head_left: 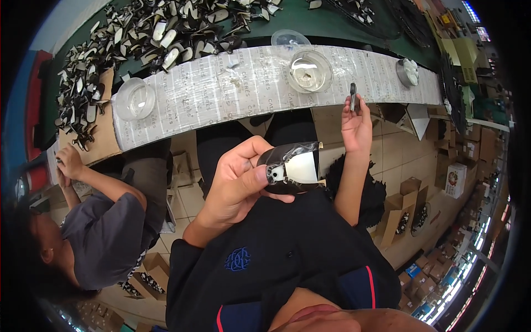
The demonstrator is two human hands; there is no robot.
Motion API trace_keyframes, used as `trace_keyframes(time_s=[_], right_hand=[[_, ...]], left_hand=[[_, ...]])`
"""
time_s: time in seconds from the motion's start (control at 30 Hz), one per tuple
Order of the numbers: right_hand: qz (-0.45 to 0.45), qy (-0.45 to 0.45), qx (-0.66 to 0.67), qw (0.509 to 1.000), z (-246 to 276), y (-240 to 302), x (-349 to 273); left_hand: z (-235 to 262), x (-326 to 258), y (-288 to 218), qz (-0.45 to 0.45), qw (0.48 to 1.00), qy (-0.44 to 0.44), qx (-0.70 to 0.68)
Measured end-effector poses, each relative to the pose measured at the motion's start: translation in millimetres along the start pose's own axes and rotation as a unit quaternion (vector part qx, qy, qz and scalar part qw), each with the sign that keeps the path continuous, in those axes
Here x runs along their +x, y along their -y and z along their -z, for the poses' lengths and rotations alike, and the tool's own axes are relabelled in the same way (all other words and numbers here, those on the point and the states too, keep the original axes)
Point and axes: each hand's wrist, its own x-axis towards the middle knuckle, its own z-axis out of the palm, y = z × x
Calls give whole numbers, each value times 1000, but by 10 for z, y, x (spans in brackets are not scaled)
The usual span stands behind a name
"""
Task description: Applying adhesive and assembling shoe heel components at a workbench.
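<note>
My left hand [235, 180] is wrapped round a black-covered shoe heel [300, 166], held above my lap in front of my chest. The heel's white core shows at the open side, and gathered black edges surround a small white end with a dark hole, beside my thumb. Off to the right, at the table's front edge, my right hand [357, 124] pinches a small dark, elongated tool [353, 97] upright in its fingertips. Its exact kind is too small to make out.
Many black-and-white heel pieces [160, 33] are heaped on the green table [265, 25]. The paper-covered ledge [221, 94] carries clear plastic bowls [135, 99] and a metal tin [408, 72] of white material. A co-worker [110, 232] sits at left; cardboard boxes [401, 213] stand on the floor.
</note>
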Motion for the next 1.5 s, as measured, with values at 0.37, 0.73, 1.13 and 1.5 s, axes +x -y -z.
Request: trace_keyframes(time_s=[0.37,0.73,1.13,1.5], right_hand=[[-78,-33,169,982,508,-164,306],[-81,-39,191,978,481,-181,325],[-21,-51,102,993,248,-115,150],[144,111,-193,964,-598,93,-559]], left_hand=[[-41,55,8,22,999,0,42],[-23,78,4,55,997,29,47],[185,270,86,33,993,41,107],[757,624,389,0,984,-117,131]])
